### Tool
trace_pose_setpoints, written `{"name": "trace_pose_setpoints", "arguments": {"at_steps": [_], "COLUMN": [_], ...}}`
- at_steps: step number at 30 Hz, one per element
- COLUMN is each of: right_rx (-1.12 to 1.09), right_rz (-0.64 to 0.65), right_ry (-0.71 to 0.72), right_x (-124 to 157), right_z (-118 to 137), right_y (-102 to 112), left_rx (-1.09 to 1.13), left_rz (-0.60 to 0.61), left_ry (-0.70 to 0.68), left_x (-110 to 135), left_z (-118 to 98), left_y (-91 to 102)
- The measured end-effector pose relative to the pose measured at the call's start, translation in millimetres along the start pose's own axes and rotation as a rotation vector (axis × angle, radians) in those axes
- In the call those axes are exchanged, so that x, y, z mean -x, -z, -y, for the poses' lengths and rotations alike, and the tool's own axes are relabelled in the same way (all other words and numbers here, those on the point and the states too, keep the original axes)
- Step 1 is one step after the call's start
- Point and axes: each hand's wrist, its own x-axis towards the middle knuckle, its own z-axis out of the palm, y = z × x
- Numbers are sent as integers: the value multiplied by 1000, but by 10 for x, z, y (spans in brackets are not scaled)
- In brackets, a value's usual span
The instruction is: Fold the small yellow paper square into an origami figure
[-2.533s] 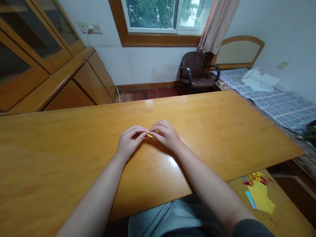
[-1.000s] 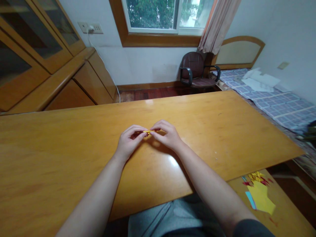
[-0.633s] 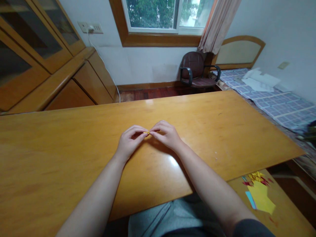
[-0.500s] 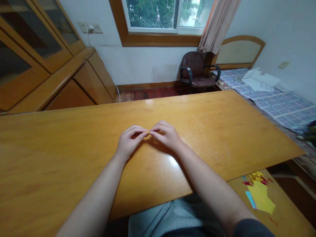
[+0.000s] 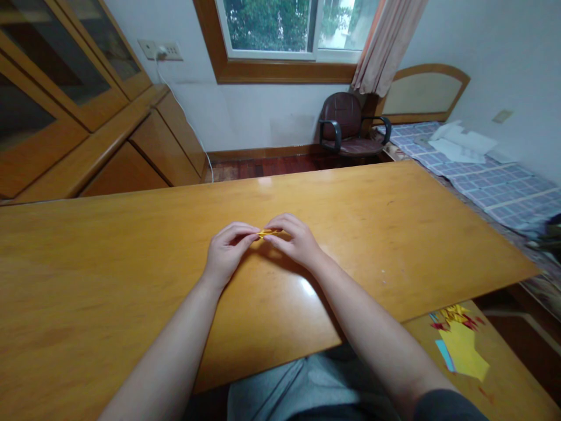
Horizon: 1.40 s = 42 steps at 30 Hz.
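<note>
A small piece of folded yellow paper (image 5: 266, 233) spans the gap between my two hands, just above the table. My left hand (image 5: 231, 244) pinches its left end between thumb and fingertips. My right hand (image 5: 293, 234) has its thumb below and its fingers curled over the paper's right part, which they partly hide. The paper looks narrow and slightly pointed; its folds are too small to make out.
The wooden table (image 5: 131, 263) stretches to both sides. At the lower right, a lower surface carries yellow paper sheets (image 5: 464, 351), a blue paper strip (image 5: 445, 355) and a heap of yellow and red folded pieces (image 5: 456, 314). A brown armchair (image 5: 344, 123) stands beyond.
More of the yellow paper shows between my hands now. The fingertips of my right hand have parted slightly from each other, and my left hand has shifted a little left.
</note>
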Motion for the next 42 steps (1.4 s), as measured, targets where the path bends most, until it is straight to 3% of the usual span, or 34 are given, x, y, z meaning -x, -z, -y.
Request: {"name": "trace_pose_setpoints", "arguments": {"at_steps": [5,9,13,16,20,22,26,30,42], "right_rx": [-140,-298,-515,-584,-579,-561,-553,-617,-737], "right_rz": [4,-103,-112,-158,-174,-163,-154,-156,-63], "right_ry": [-86,-227,-416,-460,-471,-469,-471,-529,-583], "right_x": [-2,-12,-12,-10,-5,1,9,2,29], "right_z": [-48,-98,-149,-173,-177,-172,-159,-142,-143], "right_y": [-16,-62,-107,-129,-150,-160,-171,-173,-202], "left_rx": [15,-19,-90,-92,39,147,323,342,299], "left_rz": [-25,24,76,105,90,50,93,42,-105], "left_ry": [-37,-55,-111,-116,-6,141,387,421,354], "left_x": [-11,-3,4,1,9,19,26,6,-31], "left_z": [18,-11,-39,-35,36,88,133,97,124], "left_y": [11,-1,-1,2,-33,-72,-134,-134,-112]}}
